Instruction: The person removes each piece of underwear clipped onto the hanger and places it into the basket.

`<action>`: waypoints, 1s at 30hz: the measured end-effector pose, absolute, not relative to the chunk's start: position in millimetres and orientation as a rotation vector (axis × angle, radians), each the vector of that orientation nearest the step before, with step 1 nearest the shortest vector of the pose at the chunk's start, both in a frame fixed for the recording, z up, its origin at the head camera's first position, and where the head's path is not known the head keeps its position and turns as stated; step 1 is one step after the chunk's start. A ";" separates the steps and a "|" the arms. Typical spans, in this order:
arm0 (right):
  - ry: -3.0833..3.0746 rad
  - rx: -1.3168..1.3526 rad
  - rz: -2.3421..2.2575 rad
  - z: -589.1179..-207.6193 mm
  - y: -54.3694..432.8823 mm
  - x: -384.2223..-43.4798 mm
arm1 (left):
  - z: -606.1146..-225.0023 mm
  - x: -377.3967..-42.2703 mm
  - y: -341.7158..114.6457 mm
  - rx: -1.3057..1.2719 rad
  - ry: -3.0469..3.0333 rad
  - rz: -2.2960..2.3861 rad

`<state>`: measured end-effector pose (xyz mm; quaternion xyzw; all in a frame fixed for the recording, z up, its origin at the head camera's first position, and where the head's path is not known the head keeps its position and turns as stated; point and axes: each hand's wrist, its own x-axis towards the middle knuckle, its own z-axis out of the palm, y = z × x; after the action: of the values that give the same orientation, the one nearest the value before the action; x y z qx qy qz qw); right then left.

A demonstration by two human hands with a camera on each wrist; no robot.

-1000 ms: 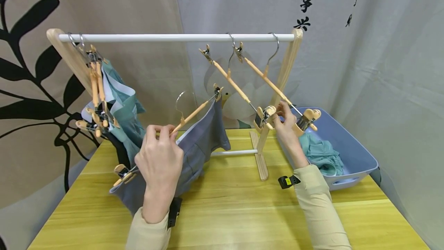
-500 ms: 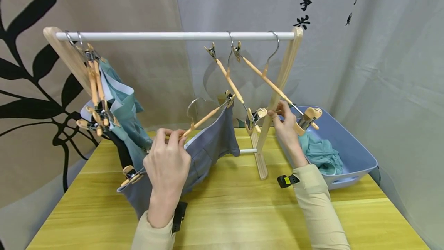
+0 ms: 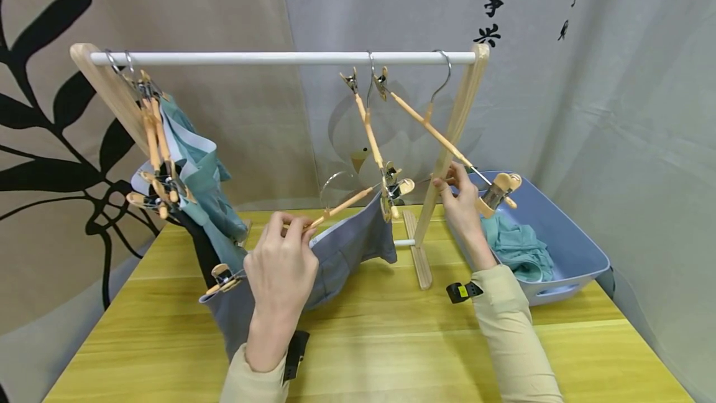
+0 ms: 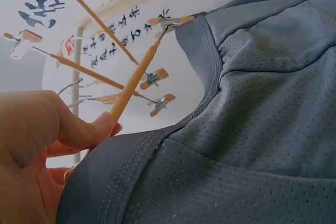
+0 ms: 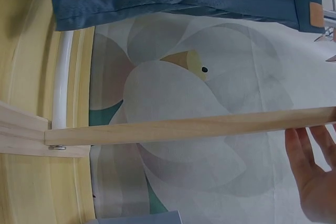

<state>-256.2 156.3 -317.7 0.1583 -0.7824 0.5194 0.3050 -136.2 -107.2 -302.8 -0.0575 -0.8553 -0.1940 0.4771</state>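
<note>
My left hand (image 3: pixel 282 269) pinches the wooden bar of a clip hanger (image 3: pixel 345 204). A grey-blue garment with a wide waistband (image 3: pixel 349 260) hangs from its clips. In the left wrist view the thumb lies on the hanger bar (image 4: pixel 135 82), above the stitched waistband (image 4: pixel 113 174). The hanger's metal hook stands free, below the rail. My right hand (image 3: pixel 461 207) holds the right post (image 3: pixel 429 216) of a small clothes rack. In the right wrist view its fingers meet the wooden post (image 5: pixel 189 128); the hand is partly cut off there.
Two bare clip hangers hang on the right of the white rail (image 3: pixel 252 60); the nearer hanger (image 3: pixel 371 138) overlaps the garment's far clip. Teal clothes (image 3: pixel 204 166) hang at the left end. A blue basket (image 3: pixel 582 254) with a teal garment (image 3: pixel 517 250) stands right, on the wooden table (image 3: pixel 380 341).
My left hand has moved right and slightly down with the hanger and grey-blue garment. The left one of the bare hangers has swung round. My right hand stays on the post.
</note>
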 end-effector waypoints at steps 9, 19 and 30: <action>-2.098 0.377 1.427 -338.4 164.6 -276.6 | -303.3 -132.6 -106.8 -0.201 -2.136 -0.511; -2.083 0.378 1.436 -338.7 163.5 -275.6 | -299.5 -126.7 -104.7 -0.272 -2.179 -0.558; -2.161 0.292 1.326 -351.1 161.0 -257.2 | -298.1 -122.5 -100.9 -0.301 -2.209 -0.567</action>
<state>-257.2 161.0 -351.1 0.1095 -0.8103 0.4972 0.2902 -122.5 -100.9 -298.1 -0.1196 -0.8765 -0.2252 0.4084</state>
